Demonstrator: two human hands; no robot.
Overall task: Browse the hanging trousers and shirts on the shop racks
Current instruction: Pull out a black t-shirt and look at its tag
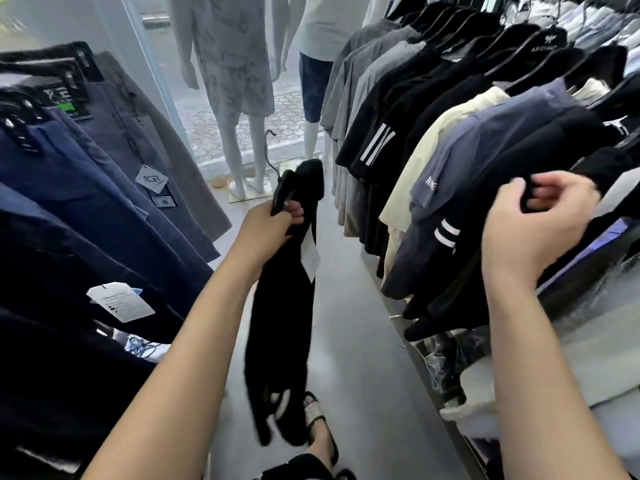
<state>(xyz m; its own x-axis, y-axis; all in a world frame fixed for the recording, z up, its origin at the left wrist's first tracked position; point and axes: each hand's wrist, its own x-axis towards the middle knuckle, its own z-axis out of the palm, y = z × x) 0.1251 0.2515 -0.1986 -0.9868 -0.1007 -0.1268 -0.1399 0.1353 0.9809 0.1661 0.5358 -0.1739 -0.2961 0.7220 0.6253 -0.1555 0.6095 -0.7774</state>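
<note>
My left hand (272, 225) grips the black hanger of a black garment (282, 306) that hangs down in the aisle with a white tag (310, 259) on it. My right hand (535, 214) pinches the edge of a black shirt (512, 161) on the right rack. That rack carries a row of shirts (433, 116) in grey, black, cream and slate blue on black hangers. Along the left side hang the trousers (86, 188) in navy, grey and black, with paper tags.
Two mannequins (239, 81) stand at the glass front ahead. A grey floor aisle (360, 358) runs between the racks. My foot in a sandal (317, 415) is below the held garment. Bagged clothes (450, 362) lie under the right rack.
</note>
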